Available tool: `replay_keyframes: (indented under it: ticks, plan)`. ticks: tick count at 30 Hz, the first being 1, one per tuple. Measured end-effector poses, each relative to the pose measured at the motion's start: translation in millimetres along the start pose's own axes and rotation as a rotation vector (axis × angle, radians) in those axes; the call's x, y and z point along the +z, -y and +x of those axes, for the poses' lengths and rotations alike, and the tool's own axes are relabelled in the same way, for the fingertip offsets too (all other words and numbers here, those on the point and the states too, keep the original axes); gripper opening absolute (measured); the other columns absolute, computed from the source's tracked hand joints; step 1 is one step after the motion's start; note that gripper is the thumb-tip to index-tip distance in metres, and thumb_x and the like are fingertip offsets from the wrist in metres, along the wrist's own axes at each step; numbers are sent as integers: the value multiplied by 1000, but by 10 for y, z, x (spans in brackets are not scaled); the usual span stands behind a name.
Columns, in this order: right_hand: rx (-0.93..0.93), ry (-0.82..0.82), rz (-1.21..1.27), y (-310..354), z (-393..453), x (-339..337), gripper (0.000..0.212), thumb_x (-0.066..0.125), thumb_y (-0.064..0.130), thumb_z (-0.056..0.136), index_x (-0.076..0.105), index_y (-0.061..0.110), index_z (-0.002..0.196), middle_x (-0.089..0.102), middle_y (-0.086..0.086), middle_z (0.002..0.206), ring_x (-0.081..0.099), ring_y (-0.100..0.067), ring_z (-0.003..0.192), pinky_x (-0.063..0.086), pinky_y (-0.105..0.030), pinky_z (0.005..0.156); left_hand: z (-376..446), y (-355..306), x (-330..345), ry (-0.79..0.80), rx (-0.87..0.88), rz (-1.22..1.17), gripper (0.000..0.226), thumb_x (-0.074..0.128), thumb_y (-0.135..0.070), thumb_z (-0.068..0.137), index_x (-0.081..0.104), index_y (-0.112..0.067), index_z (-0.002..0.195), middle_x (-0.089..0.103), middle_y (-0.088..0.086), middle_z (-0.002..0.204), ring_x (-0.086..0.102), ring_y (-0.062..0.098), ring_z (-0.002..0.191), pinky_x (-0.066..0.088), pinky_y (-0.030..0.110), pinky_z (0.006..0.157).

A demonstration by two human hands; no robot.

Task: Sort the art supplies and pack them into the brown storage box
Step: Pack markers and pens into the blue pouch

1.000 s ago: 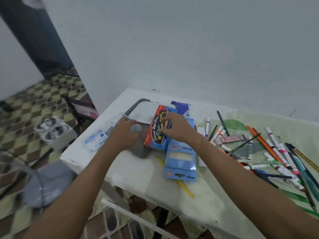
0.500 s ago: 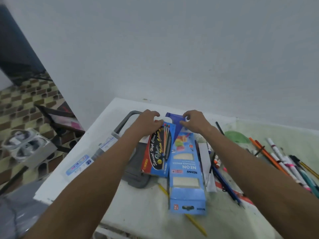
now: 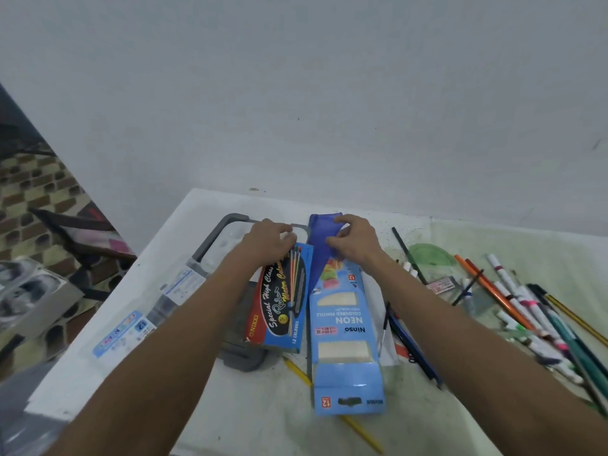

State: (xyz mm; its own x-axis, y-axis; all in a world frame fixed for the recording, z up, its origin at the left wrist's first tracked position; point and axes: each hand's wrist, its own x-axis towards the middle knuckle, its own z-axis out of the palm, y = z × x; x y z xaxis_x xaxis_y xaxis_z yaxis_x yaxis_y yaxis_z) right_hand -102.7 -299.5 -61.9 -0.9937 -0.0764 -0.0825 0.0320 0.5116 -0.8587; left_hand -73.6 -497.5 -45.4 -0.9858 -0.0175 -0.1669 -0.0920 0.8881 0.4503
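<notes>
Pouch (image 3: pixel 320 245) | soft, light, floppy | pinched at far end by right hand (image 3: pixel 353 240) | left hand (image 3: pixel 268 240) curled on pencil box (image 3: pixel 283 297) top

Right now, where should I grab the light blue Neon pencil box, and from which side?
Take the Neon pencil box by its long edges near the middle, coming from above. It lies flat, its long axis running away from the person. The right hand grips a purple pouch over the far end, and the near flap probably flexes.
</notes>
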Motion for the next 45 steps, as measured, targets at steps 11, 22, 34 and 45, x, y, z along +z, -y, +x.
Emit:
replay_keyframes:
  ticks: [11, 22, 34, 45]
  plan:
    - [-155, -237, 325, 108, -626, -812, 43, 63, 6, 77, 58, 26, 115, 58, -6, 87, 68, -35, 80, 59, -48, 70, -218, -303, 84, -69, 64, 8, 39, 42, -31, 97, 57, -11, 128, 49, 16, 134, 47, 30, 124, 37, 34, 99]
    - [-170, -123, 490, -400, -1532, -1729, 38, 62, -1, 88, 59, 18, 121, 61, -12, 104, 66, -23, 81, 58, -32, 68, -904, -1642, 660, 129, 256, -604, 30, 53, -23, 97, 57, -21, 127, 70, -4, 87, 66, 8, 77, 55, 31, 75]
    - [-62, -265, -3, -1156, -2089, -2069, 39, 73, 36, 81, 62, 24, 116, 53, 5, 112, 54, -7, 92, 43, -11, 73, -1351, -2318, 1344, 251, 82, -1083, 28, 64, -13, 90, 63, -9, 118, 72, 11, 102, 71, 26, 85, 59, 44, 74]
    - [47, -80, 254, -1232, -2291, -2103, 40, 71, 15, 82, 59, 28, 119, 59, 1, 102, 60, -17, 89, 54, -30, 74, -1567, -2436, 1655, 308, 26, -1215, 36, 59, -5, 92, 54, -15, 126, 72, 17, 99, 70, 35, 83, 58, 49, 75]
